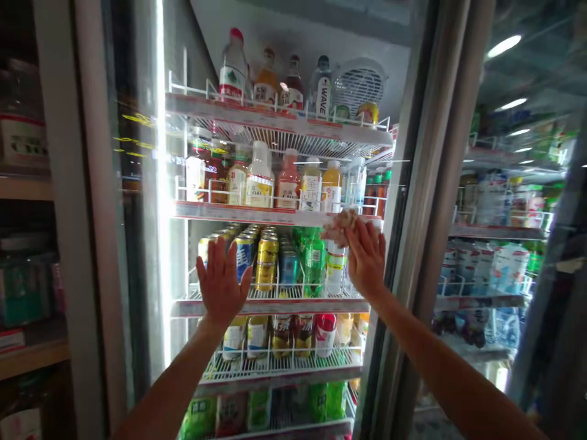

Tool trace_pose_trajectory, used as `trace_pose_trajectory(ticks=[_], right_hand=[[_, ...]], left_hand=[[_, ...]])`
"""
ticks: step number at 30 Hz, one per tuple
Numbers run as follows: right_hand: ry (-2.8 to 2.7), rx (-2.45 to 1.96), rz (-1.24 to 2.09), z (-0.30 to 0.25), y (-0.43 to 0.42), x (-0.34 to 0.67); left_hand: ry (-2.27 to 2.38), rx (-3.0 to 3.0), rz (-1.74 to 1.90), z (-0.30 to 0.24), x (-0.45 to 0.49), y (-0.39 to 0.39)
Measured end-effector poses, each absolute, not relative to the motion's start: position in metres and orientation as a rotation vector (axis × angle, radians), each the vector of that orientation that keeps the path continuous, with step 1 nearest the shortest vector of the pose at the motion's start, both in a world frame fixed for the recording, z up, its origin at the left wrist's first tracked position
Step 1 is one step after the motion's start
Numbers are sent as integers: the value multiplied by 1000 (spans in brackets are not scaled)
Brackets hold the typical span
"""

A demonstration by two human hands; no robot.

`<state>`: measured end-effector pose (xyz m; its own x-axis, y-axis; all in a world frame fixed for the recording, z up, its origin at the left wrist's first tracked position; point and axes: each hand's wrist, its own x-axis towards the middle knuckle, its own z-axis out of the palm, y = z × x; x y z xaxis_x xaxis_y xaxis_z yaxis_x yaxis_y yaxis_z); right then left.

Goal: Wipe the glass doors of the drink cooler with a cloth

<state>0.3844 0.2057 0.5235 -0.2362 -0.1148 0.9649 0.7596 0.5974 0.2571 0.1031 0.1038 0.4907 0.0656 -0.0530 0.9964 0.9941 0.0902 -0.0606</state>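
A glass fridge door [293,360] stands closed in front of me, with drinks showing behind it. My left hand [223,284] lies flat against the glass, fingers together and stretched upward, holding nothing. Higher up and to the right, my right hand [367,256] presses a crumpled pale cloth [340,228] to the pane. The cloth bunches out past the fingertips on their left side. Behind the hands, through the glass, are gold cans [266,260] and a green bottle [314,263] on a wire shelf.
A bright vertical light strip [161,183] runs inside the left edge of the door. To the right stands a metal door frame [424,232], with another glass door [499,244] beyond it. Wooden shelves [32,186] with bottles are at the far left.
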Motion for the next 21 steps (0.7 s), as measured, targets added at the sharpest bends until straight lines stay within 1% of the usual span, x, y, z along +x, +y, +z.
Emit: trace_pose_trajectory(ticks=[3,4,6,10,13,16,18,21], right_hand=[[-1777,-414,-965,480,198,384],[-1791,-407,-981,473,199,385],[-1720,-466,-981,478,204,387],[-1479,-592,-903,515,214,387],[-1575,-512,-908,498,209,391],[-1746,-411,-983,479,210,405],[-1666,-454,-998,488,217,413],[-1383,-596,-910,515,222,408]], left_hand=[[-1170,-1132,-1128,485,106,104],[-1168,-1132,-1125,483,106,104],[-1159,-1130,-1116,481,108,103],[-1142,-1121,-1116,480,108,103],[-1154,-1121,-1118,480,108,103],[-1167,-1121,-1117,480,108,103],[-1172,-1122,-1122,479,108,103],[-1180,-1126,-1141,479,108,102]])
